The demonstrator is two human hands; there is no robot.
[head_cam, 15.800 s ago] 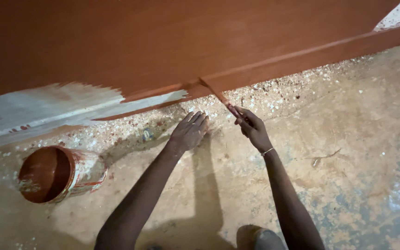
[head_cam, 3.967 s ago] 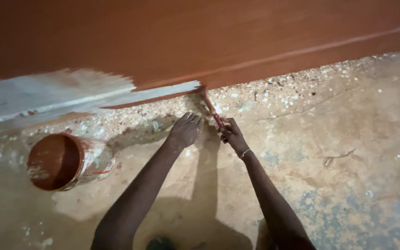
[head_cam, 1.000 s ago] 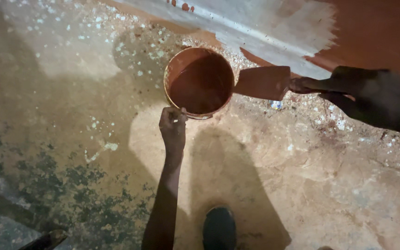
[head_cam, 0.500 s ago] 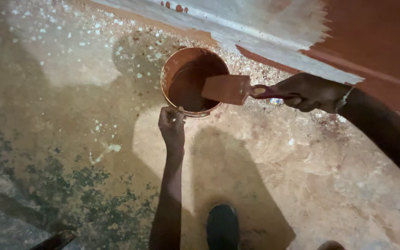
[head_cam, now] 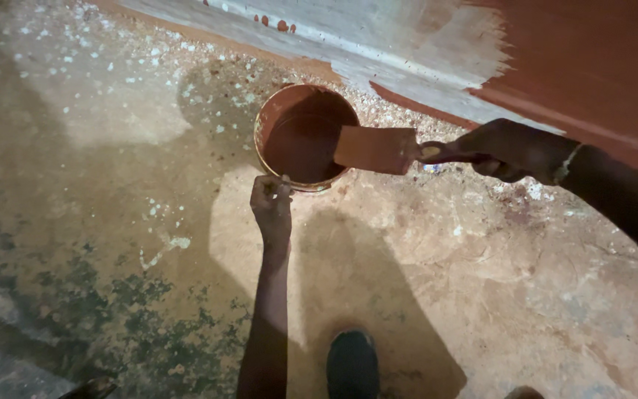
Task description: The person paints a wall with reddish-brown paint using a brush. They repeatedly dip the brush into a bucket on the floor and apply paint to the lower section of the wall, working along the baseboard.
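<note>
- A dark shoe (head_cam: 352,363) stands on the concrete floor (head_cam: 481,295) at the bottom edge of the view, in the person's own shadow.
- The left hand (head_cam: 271,209) reaches up from the near side, fingers (head_cam: 263,193) curled closed over the near rim of the paint bucket (head_cam: 306,137); the rim sits under the fingertips, so the hand pinches the bucket's edge.
- The bucket stands on the floor close to the foot of the wall, open top facing up, its inside coated with red-brown paint.
- The right hand (head_cam: 512,149) comes in from the right, fingers wrapped tight round the handle of a wide paintbrush (head_cam: 382,149).
- The brush's flat head, loaded with red-brown paint, lies across the bucket's right rim, just left of the gripping fingers.
- Beyond, the wall (head_cam: 592,59) is red-brown on the right and bare grey-white on the left, with pale chips scattered along the floor's far edge.
</note>
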